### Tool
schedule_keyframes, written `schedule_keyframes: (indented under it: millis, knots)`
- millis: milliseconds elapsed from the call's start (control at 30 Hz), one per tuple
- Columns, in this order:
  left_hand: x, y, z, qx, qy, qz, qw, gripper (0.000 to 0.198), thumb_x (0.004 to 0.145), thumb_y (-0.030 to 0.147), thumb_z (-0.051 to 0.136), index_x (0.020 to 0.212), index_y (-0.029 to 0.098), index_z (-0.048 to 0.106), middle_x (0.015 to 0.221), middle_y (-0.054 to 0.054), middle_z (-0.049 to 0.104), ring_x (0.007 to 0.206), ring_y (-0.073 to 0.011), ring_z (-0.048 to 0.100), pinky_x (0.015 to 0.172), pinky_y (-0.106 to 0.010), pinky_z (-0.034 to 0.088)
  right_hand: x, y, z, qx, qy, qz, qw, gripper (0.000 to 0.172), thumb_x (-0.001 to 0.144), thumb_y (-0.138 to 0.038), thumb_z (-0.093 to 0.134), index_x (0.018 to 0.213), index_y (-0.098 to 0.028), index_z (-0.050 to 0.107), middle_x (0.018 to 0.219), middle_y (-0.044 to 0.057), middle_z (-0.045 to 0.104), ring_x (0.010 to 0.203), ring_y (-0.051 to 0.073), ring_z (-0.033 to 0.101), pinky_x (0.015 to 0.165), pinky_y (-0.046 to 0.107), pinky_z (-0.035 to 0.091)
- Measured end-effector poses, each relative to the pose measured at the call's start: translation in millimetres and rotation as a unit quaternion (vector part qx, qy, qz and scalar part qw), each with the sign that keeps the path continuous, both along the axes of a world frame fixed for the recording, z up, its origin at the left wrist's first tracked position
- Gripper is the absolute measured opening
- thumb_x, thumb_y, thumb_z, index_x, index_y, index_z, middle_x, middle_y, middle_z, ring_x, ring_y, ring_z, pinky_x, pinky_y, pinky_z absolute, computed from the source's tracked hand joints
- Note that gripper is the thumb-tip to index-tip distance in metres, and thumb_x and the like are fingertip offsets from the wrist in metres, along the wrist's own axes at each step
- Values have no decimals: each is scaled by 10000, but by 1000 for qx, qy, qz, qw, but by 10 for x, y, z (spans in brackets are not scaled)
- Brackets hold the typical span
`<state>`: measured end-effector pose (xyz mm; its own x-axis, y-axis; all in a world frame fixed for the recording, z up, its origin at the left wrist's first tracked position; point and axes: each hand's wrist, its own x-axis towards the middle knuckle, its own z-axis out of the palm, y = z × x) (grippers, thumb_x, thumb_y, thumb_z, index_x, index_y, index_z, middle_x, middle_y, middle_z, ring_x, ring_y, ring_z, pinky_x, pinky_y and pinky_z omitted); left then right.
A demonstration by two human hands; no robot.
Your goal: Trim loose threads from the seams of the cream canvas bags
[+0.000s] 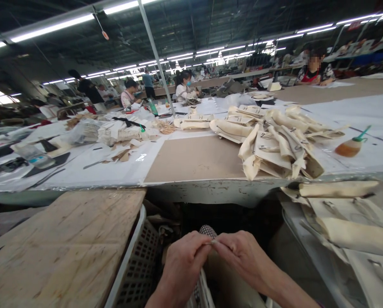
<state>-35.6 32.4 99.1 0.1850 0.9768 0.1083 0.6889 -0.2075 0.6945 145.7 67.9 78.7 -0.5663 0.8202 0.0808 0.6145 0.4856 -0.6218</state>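
Observation:
Low in the middle of the view, my left hand (185, 261) and my right hand (243, 256) meet over my lap. Thumbs and fingers of both are closed in a pinch at the edge of a cream leather-like piece (233, 286). The piece hangs down between my forearms, and my wrists and fingers cover much of it. Exactly what lies between the fingertips is small and partly hidden. A black-and-white checked cloth (207, 231) shows just behind the hands.
Ahead, a pile of cream bag parts (275, 141) lies on the worktable beside a brown board (191, 158). A glue bottle (350, 146) stands at right. More cream parts (355, 218) lie at lower right. Left are a wooden board (60, 244) and plastic basket (140, 256). People work beyond.

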Motion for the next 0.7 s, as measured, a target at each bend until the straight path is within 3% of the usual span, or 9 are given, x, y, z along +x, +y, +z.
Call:
schedule_keyframes:
  millis: [67, 200, 300, 400, 533, 700]
  knots:
    - [-4, -67, -31, -31, -75, 52, 995, 225, 903, 235, 555, 1079, 245, 695, 1017, -36, 742, 942, -198, 697, 828, -280, 551, 11, 34, 8, -11, -23, -18, 1000, 434, 1020, -316, 373, 657, -211, 587, 555, -44, 565, 520, 118, 558, 513, 238, 301]
    - [91, -344, -220, 1, -185, 154, 971, 625, 840, 285, 634, 1421, 220, 415, 1419, -130, 534, 1301, -284, 509, 1014, -423, 488, 82, 88, 19, -20, -70, -82, 994, 442, 1030, -324, 349, 705, -217, 629, 622, -22, 641, 602, 146, 625, 556, 229, 350]
    - [200, -514, -372, -2, -208, 157, 966, 726, 834, 294, 632, 1477, 219, 304, 1487, -161, 445, 1365, -310, 434, 1053, -474, 448, 124, 83, 35, -15, -97, -121, 988, 440, 1036, -289, 321, 781, -221, 673, 698, 14, 706, 668, 177, 678, 581, 240, 377]
    - [224, -519, -408, -57, -247, 158, 954, 729, 815, 299, 652, 1458, 203, 323, 1456, -185, 480, 1355, -321, 447, 1056, -494, 435, 122, 25, 74, -8, -134, -155, 979, 399, 1026, -257, 345, 826, -217, 688, 738, 59, 740, 714, 228, 711, 589, 269, 385]
    - [126, -361, -238, -145, -317, 126, 929, 680, 774, 332, 713, 1377, 190, 432, 1398, -204, 540, 1313, -337, 491, 1037, -496, 435, 78, -77, 139, 11, -181, -187, 966, 359, 1006, -232, 373, 831, -202, 684, 748, 113, 746, 742, 302, 725, 568, 300, 382]
    - [47, -282, 194, -200, -295, 28, 934, 471, 824, 367, 698, 1242, 182, 581, 1322, -139, 608, 1170, -284, 591, 981, -379, 461, 10, -95, 167, 19, -214, -234, 948, 362, 1000, -242, 383, 805, -191, 683, 786, 123, 753, 756, 317, 731, 584, 312, 417]
